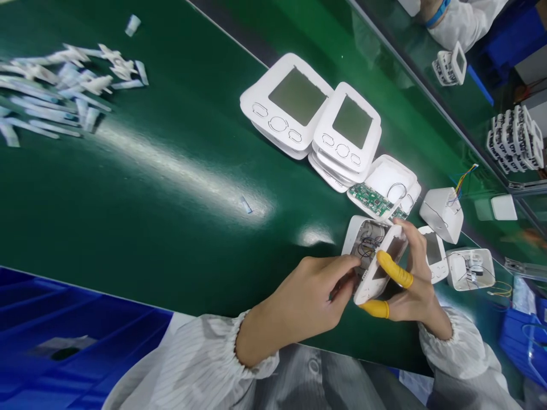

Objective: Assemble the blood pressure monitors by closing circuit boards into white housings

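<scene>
My right hand, with yellow finger cots on two fingers, grips a white front cover with a display and holds it tilted. Behind the cover, a white housing stands open with thin wires bunched inside. My left hand is closed, its fingertips at the gap between cover and housing; whatever they pinch is hidden. Just beyond my hands lies another white shell with a green circuit board at its edge.
Stacked white display covers and a second stack lie further back. To the right are a white housing with coloured wires and an open housing. Small white plastic pieces are heaped far left. A co-worker's sleeve shows beyond the partition.
</scene>
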### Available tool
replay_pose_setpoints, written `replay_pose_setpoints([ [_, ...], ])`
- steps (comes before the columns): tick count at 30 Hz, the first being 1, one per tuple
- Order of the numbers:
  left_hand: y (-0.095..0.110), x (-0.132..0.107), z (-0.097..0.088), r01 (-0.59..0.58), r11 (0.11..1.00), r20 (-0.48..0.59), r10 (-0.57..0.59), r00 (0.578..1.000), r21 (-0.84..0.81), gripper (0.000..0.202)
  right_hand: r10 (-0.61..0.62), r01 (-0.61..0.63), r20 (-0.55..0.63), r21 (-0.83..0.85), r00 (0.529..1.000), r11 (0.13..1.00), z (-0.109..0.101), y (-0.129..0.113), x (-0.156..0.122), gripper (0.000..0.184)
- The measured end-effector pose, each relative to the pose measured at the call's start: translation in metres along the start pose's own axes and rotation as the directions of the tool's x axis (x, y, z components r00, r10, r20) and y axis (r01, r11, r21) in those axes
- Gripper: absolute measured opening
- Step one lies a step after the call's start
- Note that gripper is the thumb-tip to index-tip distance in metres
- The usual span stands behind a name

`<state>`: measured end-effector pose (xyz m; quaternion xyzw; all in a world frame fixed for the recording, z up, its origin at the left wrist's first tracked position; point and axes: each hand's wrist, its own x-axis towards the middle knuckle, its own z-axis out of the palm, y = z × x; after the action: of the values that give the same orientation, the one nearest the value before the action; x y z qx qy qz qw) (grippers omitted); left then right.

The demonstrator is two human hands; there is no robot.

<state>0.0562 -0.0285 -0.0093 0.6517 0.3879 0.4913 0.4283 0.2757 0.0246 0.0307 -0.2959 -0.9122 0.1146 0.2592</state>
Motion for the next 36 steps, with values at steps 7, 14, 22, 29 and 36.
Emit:
replay_pose_setpoints([
  [7, -0.003, 0.002, 0.002, -0.069, 0.993, -0.040, 0.073, 0.997, 0.096, 0.016, 0.045, -0.046, 0.024, 0.023, 0.999, 0.999, -0.001, 0.000, -0.005, 0.085],
  [14, -0.006, 0.002, 0.006, -0.106, 0.968, -0.026, 0.115, 0.993, 0.225, 0.027, 0.051, -0.051, -0.002, 0.022, 0.999, 0.998, 0.001, 0.001, -0.004, 0.086],
  [22, -0.004, 0.004, 0.006, -0.112, 0.925, -0.019, 0.127, 0.992, 0.363, 0.020, 0.070, -0.070, -0.010, 0.013, 0.997, 0.997, 0.000, 0.002, -0.004, 0.083],
  [29, -0.005, 0.004, 0.008, -0.144, 0.910, -0.018, 0.164, 0.986, 0.389, 0.027, 0.090, -0.092, 0.084, 0.009, 0.992, 0.996, -0.008, -0.002, 0.000, 0.078],
  [36, -0.005, 0.002, 0.007, -0.164, 0.898, 0.000, 0.179, 0.984, 0.408, 0.028, 0.090, -0.094, 0.192, 0.013, 0.977, 0.995, -0.015, -0.005, 0.003, 0.075],
])
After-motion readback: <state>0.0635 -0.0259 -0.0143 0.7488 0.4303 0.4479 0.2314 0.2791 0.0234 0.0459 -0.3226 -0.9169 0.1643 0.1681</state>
